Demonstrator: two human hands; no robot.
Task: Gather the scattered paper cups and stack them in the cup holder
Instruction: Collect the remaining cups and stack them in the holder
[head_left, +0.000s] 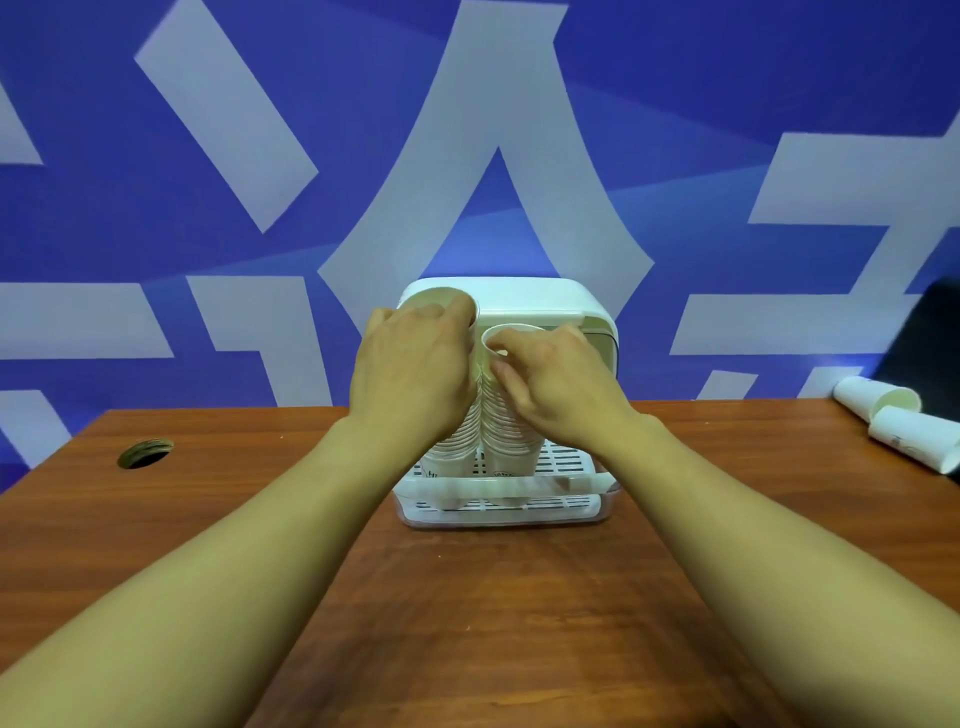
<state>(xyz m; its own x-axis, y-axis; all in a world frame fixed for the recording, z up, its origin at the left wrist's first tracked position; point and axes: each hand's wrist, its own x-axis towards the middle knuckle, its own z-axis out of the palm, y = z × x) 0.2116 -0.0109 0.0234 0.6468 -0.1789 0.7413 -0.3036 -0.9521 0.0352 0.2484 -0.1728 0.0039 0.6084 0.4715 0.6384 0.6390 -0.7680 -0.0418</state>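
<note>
Head view: mid-frame, two cup stacks (506, 436) are stood in the cup holder (597, 322), the left one wrapped by the left hand (410, 374) with curled fingers, the right one's rim pinched by the right hand (561, 384). Loose cups (878, 410) at the right edge seem light and crushable; sidewalls should be held gently

Left stack (458, 451) and right stack (506, 441) of white paper cups stand upright, touching, in the white cup holder (597, 322) (slotted floor). Two loose cups (862, 397) lie sideways, far right.

Left grip (415, 369) round left cup stack (456, 441), right grip (561, 384) pinching right stack (511, 436), in cup holder (597, 319)
</note>
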